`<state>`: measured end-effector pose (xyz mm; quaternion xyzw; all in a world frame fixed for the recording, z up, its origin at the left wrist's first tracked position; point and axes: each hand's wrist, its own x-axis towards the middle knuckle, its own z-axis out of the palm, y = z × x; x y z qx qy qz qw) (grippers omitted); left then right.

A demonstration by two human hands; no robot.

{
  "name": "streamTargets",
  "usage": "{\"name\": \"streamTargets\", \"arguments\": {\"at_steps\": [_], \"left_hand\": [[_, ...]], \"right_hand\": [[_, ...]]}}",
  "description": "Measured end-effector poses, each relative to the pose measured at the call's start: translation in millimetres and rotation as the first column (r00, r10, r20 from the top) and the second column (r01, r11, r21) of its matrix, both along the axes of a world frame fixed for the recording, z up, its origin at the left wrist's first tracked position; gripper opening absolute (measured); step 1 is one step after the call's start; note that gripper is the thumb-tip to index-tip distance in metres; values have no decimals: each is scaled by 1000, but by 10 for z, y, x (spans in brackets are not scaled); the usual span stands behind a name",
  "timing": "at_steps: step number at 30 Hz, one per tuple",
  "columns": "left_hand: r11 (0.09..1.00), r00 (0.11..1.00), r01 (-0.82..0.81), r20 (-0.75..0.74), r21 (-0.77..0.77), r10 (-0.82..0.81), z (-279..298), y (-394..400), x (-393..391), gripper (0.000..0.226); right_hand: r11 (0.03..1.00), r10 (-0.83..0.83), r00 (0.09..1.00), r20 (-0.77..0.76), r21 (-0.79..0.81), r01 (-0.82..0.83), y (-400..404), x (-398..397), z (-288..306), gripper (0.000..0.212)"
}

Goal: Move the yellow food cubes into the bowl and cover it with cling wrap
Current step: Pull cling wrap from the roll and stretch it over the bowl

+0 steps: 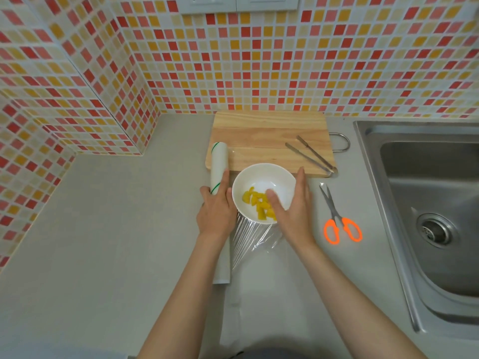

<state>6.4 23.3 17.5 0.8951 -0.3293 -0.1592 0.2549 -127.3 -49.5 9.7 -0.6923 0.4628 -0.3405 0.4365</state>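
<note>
Bowl: the white bowl [263,193] sat on the counter [103,242] against the cutting board's [267,136] near edge.
Food: yellow cubes [258,202] lay inside it.
Left hand [215,213]: gripped the cling wrap roll [219,169].
Right hand [293,206]: open, flat on film [248,239] stretched over the bowl.
Nearby: tongs [311,155] on the board, orange scissors [340,218] to the right.

Grey bench [103,229], matte, fills lower frame. Behind bench: mosaic tile wall [259,60], small red/orange/cream squares, white grout. Left of bench wall steps fwd as boxed tiled corner [77,99]. Above bench, top edge: white socket plates [238,2] on wall. Right of bench: stainless sink [427,203] set in, round drain [435,230] in basin. Light even, soft.
</note>
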Motion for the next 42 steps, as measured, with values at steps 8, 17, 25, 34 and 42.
{"name": "streamTargets", "arguments": {"at_steps": [8, 17, 25, 34, 42], "left_hand": [[999, 996, 20, -81, -46, -24, -69, 7, 56, 46], [974, 885, 66, -437, -218, -158, -56, 130, 317, 58], [921, 691, -237, -720, -310, -65, -15, 326, 541, 91], [882, 775, -262, -630, -392, -50, -79, 293, 488, 62], [873, 769, -262, -635, -411, -68, -122, 270, 448, 48]], "right_hand": [[787, 309, 571, -761, -132, -602, -354, -210, 184, 148], [765, 327, 531, -782, -111, -634, -363, -221, 196, 149], [780, 370, 546, -752, -68, -622, -362, -208, 164, 142], [810, 424, 568, -705, 14, -587, -410, -204, 221, 140], [947, 301, 882, -362, 8, -320, -470, -509, 350, 94]]}}
